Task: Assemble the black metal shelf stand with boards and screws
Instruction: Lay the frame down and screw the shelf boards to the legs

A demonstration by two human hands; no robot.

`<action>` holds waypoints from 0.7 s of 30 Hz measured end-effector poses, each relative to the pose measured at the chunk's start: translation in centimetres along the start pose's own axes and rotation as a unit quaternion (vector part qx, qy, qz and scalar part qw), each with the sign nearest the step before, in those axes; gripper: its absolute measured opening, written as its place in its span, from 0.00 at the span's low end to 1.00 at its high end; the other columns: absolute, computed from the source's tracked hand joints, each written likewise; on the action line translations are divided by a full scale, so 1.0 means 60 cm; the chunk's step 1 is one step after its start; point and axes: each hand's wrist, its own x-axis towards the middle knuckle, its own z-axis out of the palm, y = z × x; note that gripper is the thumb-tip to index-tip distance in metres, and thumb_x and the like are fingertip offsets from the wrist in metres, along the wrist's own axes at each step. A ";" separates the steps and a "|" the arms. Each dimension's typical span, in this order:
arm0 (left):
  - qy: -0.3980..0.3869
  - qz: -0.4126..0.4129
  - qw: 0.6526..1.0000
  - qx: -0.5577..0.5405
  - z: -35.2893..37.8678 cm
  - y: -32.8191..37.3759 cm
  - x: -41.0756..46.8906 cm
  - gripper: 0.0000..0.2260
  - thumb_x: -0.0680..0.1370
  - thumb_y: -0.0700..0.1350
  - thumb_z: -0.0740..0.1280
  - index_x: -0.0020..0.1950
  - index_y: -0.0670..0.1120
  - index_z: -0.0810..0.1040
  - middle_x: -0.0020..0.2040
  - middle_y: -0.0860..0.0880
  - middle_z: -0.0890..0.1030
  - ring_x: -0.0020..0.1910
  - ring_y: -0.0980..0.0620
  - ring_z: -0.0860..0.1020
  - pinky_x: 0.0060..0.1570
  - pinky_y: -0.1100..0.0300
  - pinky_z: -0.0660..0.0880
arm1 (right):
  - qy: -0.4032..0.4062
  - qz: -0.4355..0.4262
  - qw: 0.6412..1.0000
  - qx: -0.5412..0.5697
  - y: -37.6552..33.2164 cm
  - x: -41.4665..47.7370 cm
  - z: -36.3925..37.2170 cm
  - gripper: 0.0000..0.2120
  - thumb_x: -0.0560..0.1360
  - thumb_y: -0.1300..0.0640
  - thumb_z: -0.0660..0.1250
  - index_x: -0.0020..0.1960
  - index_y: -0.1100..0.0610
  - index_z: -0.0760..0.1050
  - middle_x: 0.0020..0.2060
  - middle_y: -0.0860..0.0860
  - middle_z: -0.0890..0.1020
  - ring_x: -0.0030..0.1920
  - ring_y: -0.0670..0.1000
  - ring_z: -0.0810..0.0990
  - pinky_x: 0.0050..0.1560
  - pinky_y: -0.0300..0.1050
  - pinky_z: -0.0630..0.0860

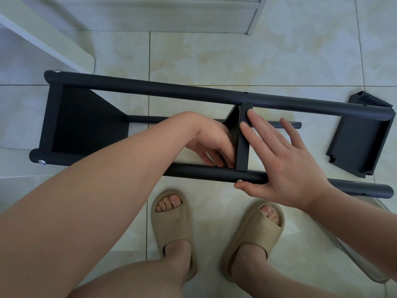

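A person crouched on a tiled floor (236, 61) fits the middle board (242, 151) into a black metal shelf stand (193, 93) that lies on its side just ahead of both feet. The right hand (285, 166) lies flat across the board's edge and the near tube (193, 172), fingers straight and spread, thumb beside a screw (239, 181). The left hand (211, 143) curls its fingers down against the board's left face; whether they pinch anything cannot be told. The steel looks stiff, smooth and fairly heavy, and is best gripped by the tubes. Visible: 3 tubes, 3 screw heads and 3 boards, counting the end board (86, 121) and the loose board (361, 136) at right.
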 end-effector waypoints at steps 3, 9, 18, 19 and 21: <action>0.004 0.005 1.000 -0.007 0.000 -0.001 0.001 0.05 0.77 0.38 0.70 0.51 0.46 0.83 0.44 0.50 0.84 0.41 0.55 0.81 0.55 0.57 0.78 | 0.001 0.002 1.000 0.002 0.000 0.000 0.000 0.47 0.74 0.28 0.60 0.80 0.61 0.60 0.80 0.58 0.58 0.77 0.56 0.65 0.76 0.66 0.57; 0.003 0.015 1.000 -0.016 0.001 0.002 -0.004 0.07 0.77 0.36 0.69 0.50 0.46 0.82 0.47 0.50 0.82 0.48 0.52 0.79 0.60 0.55 0.76 | 0.003 -0.001 1.000 0.003 -0.001 0.000 -0.001 0.47 0.74 0.28 0.60 0.80 0.61 0.60 0.80 0.58 0.58 0.77 0.57 0.65 0.76 0.66 0.58; 0.002 -0.011 1.000 -0.014 0.001 0.001 -0.003 0.05 0.78 0.41 0.69 0.51 0.48 0.83 0.46 0.53 0.84 0.40 0.56 0.80 0.50 0.58 0.77 | 0.004 -0.003 1.000 0.004 0.001 0.000 0.001 0.48 0.74 0.28 0.61 0.80 0.61 0.60 0.80 0.58 0.57 0.78 0.56 0.64 0.76 0.66 0.58; -0.002 -0.010 1.000 -0.012 0.002 0.002 -0.001 0.05 0.78 0.40 0.69 0.50 0.48 0.84 0.45 0.52 0.84 0.39 0.56 0.80 0.49 0.58 0.77 | 0.005 -0.003 1.000 0.003 0.001 0.000 0.001 0.48 0.74 0.28 0.61 0.80 0.61 0.60 0.80 0.58 0.57 0.78 0.56 0.65 0.76 0.66 0.58; -0.002 -0.009 1.000 -0.009 0.003 0.003 -0.001 0.05 0.77 0.39 0.70 0.47 0.48 0.84 0.42 0.51 0.83 0.37 0.55 0.78 0.48 0.59 0.77 | 0.004 -0.002 1.000 0.003 0.001 0.000 0.001 0.48 0.74 0.28 0.61 0.80 0.61 0.60 0.80 0.58 0.58 0.78 0.56 0.65 0.76 0.66 0.58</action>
